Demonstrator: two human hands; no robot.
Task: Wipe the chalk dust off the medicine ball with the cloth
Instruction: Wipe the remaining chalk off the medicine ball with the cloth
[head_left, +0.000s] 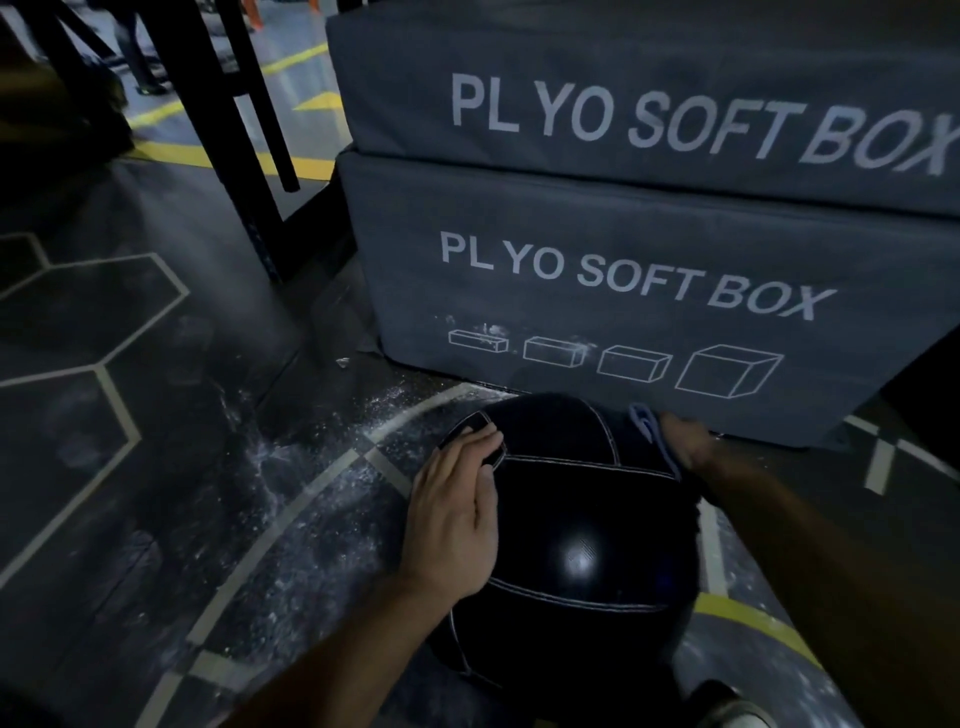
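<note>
From the head camera, the black medicine ball (576, 540) sits on the dark floor (156, 467), near the middle of the scene, just in front of two stacked grey foam boxes (623, 291) printed "PL YO SOFT BOX". The left hand (454, 512) lies flat against the ball's left side, its fingers (475, 447) straight and close together, reaching toward a stitched patch on top. The right hand (685, 441) is at the ball's far right side, gripping a pale cloth (647, 421) pressed against the ball; its fingers are mostly hidden. White chalk dust (322, 467) is scattered on the floor left of the ball.
</note>
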